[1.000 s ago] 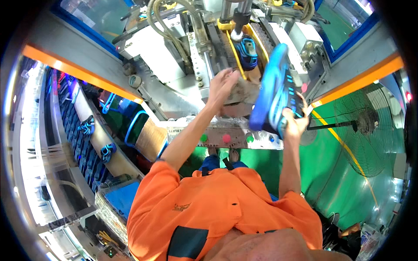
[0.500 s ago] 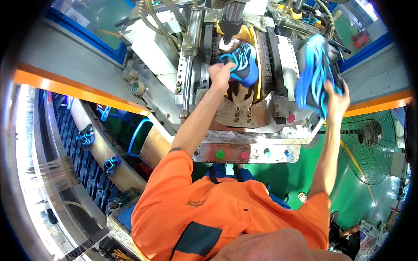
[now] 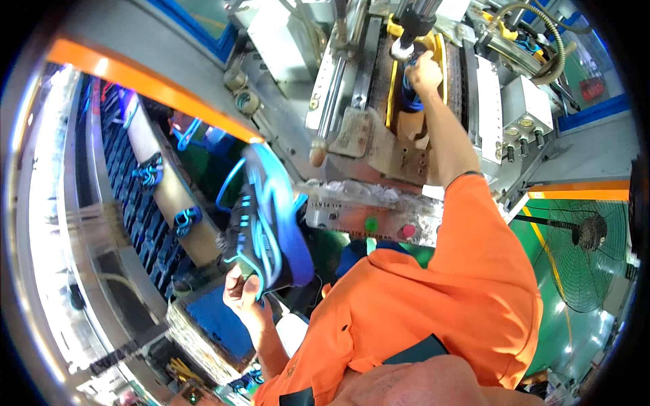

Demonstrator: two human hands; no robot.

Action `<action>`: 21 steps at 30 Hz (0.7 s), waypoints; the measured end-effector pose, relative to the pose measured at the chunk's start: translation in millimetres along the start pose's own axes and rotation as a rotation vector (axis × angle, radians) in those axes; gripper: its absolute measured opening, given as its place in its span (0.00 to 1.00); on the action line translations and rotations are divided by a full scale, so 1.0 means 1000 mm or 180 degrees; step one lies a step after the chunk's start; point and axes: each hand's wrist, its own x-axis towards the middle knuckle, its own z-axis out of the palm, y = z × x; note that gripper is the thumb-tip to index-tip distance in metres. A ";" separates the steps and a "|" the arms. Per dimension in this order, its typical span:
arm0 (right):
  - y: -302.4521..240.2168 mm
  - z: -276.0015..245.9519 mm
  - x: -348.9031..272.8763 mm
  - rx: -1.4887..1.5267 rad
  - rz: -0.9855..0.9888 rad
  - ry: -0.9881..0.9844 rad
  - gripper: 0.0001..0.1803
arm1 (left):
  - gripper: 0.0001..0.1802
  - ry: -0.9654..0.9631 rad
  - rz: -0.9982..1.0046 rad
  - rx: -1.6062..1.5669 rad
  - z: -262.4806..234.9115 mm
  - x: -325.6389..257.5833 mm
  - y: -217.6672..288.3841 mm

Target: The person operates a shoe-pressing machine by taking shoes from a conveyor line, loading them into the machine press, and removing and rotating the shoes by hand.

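At the left, my left hand (image 3: 245, 291) is closed on the collar end of a black and blue sneaker (image 3: 288, 237), whose toe points up and away. The sneaker is in the air between the conveyor and the machine front. My right hand (image 3: 425, 73) reaches into the press machine and is closed on a second dark blue sneaker (image 3: 411, 101). That sneaker sits in the machine's yellow-edged slot, under a dark vertical plunger (image 3: 416, 24) with a white tip. My hand and wrist hide part of it.
A conveyor (image 3: 166, 189) with small blue and black shoe pieces runs along the left. An orange bar (image 3: 156, 95) crosses above it. The machine's front panel (image 3: 338, 215) carries green and red buttons. A caged fan (image 3: 586, 233) stands at the right. A blue-topped block (image 3: 217, 321) lies lower left.
My left hand has moved from the machine to the lower left with a sneaker. My right hand has brought its sneaker from the right into the slot. The view has turned.
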 end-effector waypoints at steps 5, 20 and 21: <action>-0.011 -0.023 -0.058 0.0564 -0.0450 0.0325 0.34 | 0.18 0.1531 -0.0116 -0.0243 -0.041 -0.069 -0.034; -0.009 0.047 -0.370 0.3065 -0.3515 -0.0938 0.12 | 0.11 0.3131 -0.1163 -0.1350 -0.070 -0.245 -0.084; -0.033 0.026 -0.376 0.3001 -0.3386 -0.1064 0.11 | 0.11 0.3304 -0.1164 -0.1401 -0.079 -0.258 -0.085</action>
